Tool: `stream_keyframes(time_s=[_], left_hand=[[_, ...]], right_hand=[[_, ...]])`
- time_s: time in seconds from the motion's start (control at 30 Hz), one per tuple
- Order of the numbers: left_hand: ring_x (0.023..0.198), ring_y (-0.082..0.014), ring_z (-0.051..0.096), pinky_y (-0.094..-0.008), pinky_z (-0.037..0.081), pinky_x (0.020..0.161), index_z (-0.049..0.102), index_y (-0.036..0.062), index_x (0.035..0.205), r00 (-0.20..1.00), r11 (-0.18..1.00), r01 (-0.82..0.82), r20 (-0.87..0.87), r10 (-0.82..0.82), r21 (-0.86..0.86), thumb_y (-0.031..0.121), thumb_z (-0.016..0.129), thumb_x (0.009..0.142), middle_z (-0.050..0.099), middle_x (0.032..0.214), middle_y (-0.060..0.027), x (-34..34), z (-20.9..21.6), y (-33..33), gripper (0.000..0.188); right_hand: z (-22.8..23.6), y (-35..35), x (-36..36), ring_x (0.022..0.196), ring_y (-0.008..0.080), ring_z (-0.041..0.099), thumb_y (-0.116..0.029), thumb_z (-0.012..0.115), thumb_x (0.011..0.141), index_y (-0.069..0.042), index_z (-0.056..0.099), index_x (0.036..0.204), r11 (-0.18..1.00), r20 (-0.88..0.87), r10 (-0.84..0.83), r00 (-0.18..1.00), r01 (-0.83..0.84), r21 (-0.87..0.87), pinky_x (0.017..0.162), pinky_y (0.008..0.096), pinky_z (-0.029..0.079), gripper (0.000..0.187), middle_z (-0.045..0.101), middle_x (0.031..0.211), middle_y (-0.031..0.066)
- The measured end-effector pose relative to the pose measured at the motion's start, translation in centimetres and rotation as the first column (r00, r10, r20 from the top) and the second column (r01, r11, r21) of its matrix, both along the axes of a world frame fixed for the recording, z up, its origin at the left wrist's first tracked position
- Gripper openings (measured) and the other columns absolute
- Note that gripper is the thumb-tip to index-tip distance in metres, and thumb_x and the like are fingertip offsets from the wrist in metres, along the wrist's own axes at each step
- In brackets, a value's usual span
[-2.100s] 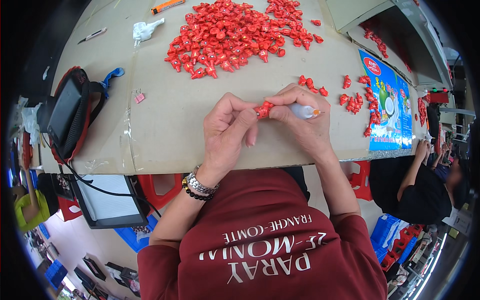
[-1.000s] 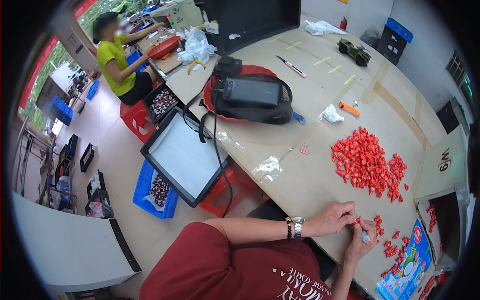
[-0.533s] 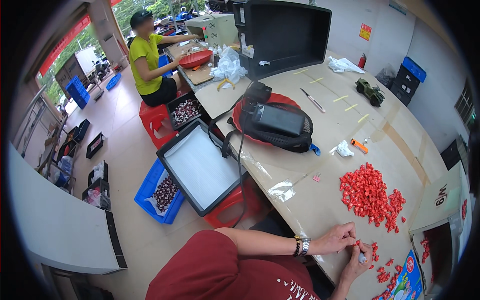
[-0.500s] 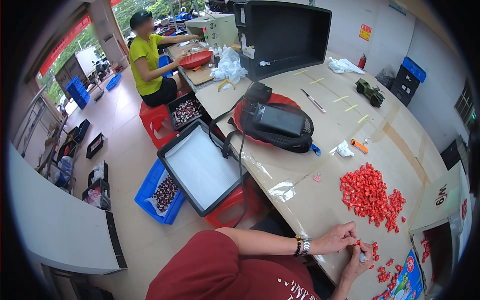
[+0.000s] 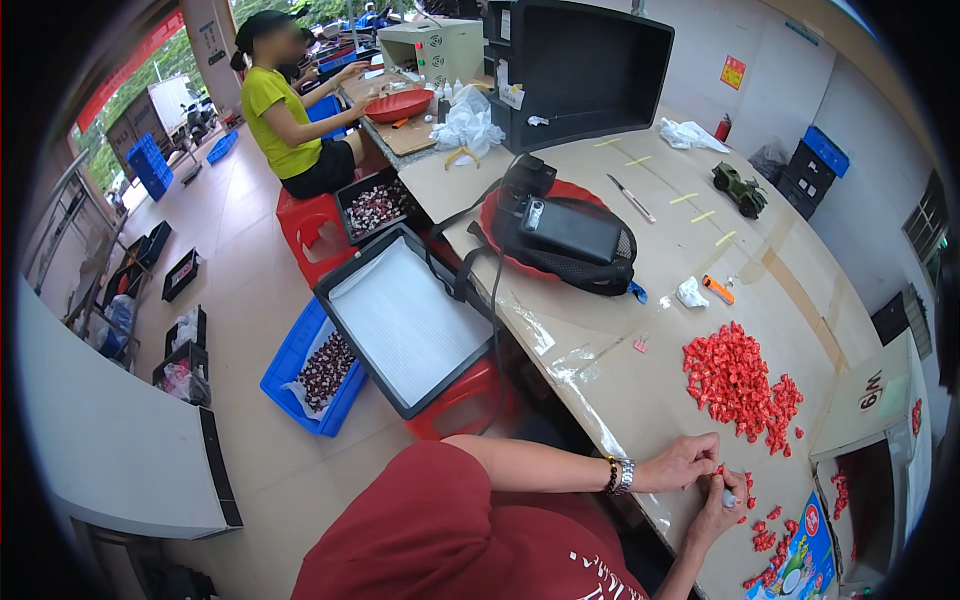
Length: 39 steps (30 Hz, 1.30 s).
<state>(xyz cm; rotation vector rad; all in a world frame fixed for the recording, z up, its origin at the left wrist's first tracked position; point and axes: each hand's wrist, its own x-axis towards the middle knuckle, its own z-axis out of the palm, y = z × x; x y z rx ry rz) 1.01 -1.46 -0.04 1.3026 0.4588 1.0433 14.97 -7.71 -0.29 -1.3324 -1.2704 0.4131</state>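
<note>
Near the table's front edge, my left hand (image 5: 680,463) is closed in a pinch at a small red piece (image 5: 720,470). My right hand (image 5: 712,515) is close below it, its fingers wrapped round a small whitish bottle (image 5: 729,497), and the fingertips of both hands nearly meet at the red piece. The exact shape of that piece is mostly hidden by my fingers. Just beyond my hands lies a big heap of shiny red pieces (image 5: 730,375). A smaller scatter of them (image 5: 765,538) is to the right of my right hand, beside a blue printed sheet (image 5: 812,550).
A pale box (image 5: 870,410) with red pieces stands at the right. Farther back lie an orange lighter-like stick (image 5: 718,290), a knife (image 5: 632,198), a toy vehicle (image 5: 739,188) and a black pack (image 5: 570,235). A lined black tray (image 5: 410,325) is left. A person (image 5: 285,110) sits far left.
The view has shifted slightly. Both my hands stay together at the red piece, with the bottle still in my right hand. The far person's head has turned and leaned.
</note>
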Motion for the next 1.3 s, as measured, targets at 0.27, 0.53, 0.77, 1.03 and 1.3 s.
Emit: stream_keyframes(time_s=[0.27,0.53,0.77,1.03,1.3], left_hand=[[0.046,-0.0045,0.045,-0.0225,0.037,0.042,0.045,0.0032,0.084,1.0,0.999,-0.021,-0.003,0.021,0.026,0.005,0.051,0.09,0.051,0.062,-0.0002,0.2,0.0,0.0,0.009],[0.047,-0.0043,0.045,-0.0223,0.038,0.043,0.045,0.0036,0.084,0.998,1.0,-0.01,-0.054,0.01,-0.005,0.006,0.051,0.091,0.052,0.063,-0.0001,-0.5,0.5,-0.3,0.01],[0.053,-0.0035,0.047,-0.0208,0.039,0.046,0.049,0.0054,0.088,0.996,0.995,0.047,-0.073,-0.053,-0.085,0.01,0.052,0.094,0.051,0.065,0.0012,-0.3,0.3,-0.1,0.008],[0.054,-0.0038,0.05,-0.0195,0.04,0.048,0.051,0.0033,0.093,0.992,0.958,0.059,-0.095,-0.089,-0.281,0.011,0.053,0.096,0.055,0.069,0.0003,0.2,0.7,0.4,0.008],[0.053,-0.0042,0.05,-0.0186,0.039,0.046,0.053,-0.0002,0.097,0.983,0.962,0.088,-0.131,-0.125,-0.259,0.009,0.053,0.095,0.059,0.073,-0.0023,0.4,1.2,0.5,0.009]], right_hand=[[0.2,0.2,0.1,0.077,0.0099,0.05,0.001,0.062,0.084,0.002,0.061,0.089,1.0,-0.008,0.017,1.0,-0.017,-0.009,0.068,0.022,0.042,0.005,0.053,0.086,0.0029],[0.5,-0.1,-0.5,0.078,0.0135,0.054,0.001,0.065,0.083,0.003,0.063,0.088,0.999,-0.075,-0.004,0.997,0.001,-0.05,0.069,0.025,0.045,0.006,0.059,0.084,0.0064],[1.8,0.1,-1.0,0.072,0.0153,0.057,0.0,0.066,0.08,0.003,0.065,0.085,0.995,0.126,-0.093,0.988,0.095,-0.01,0.067,0.0268,0.046,0.006,0.062,0.078,0.0089],[2.9,0.2,-0.1,0.069,0.0134,0.059,-0.004,0.068,0.079,0.001,0.066,0.082,0.946,-0.049,-0.116,0.992,0.096,-0.31,0.065,0.0262,0.046,0.007,0.064,0.074,0.0075],[2.3,0.1,0.3,0.07,0.0105,0.061,-0.006,0.069,0.077,-0.002,0.067,0.081,0.924,-0.241,-0.178,0.954,0.078,-0.375,0.066,0.0253,0.047,0.006,0.065,0.073,0.0054]])
